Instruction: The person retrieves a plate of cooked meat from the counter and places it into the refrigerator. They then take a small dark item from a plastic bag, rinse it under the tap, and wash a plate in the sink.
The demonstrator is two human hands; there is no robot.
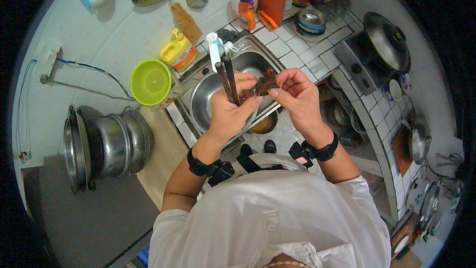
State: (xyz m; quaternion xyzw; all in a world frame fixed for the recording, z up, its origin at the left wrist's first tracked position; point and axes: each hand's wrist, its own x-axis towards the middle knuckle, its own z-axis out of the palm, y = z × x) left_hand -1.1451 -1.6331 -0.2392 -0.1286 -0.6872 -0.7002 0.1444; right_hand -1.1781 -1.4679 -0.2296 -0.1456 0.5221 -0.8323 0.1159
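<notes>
Over a stainless steel double sink (275, 59), both hands meet at a dark brown, crumpled piece (265, 84), perhaps food. My right hand (297, 91) pinches it between thumb and fingers. My left hand (236, 104) touches its other side with thumb and fingertips. A pair of dark sticks, likely chopsticks (227, 80), stands out of my left fist, pointing away from me. Below my left hand a round metal basin (202, 98) sits in the left part of the sink; my hand hides part of it. The white tap (214, 50) rises behind the sticks.
A yellow detergent jug (177, 53) and a lime green plastic bowl (150, 82) stand left of the sink. An orange spray bottle (246, 13) is behind it. Stacked metal pots (115, 145) are at left. A lidded wok (386, 41) sits on a stove (355, 63) at right.
</notes>
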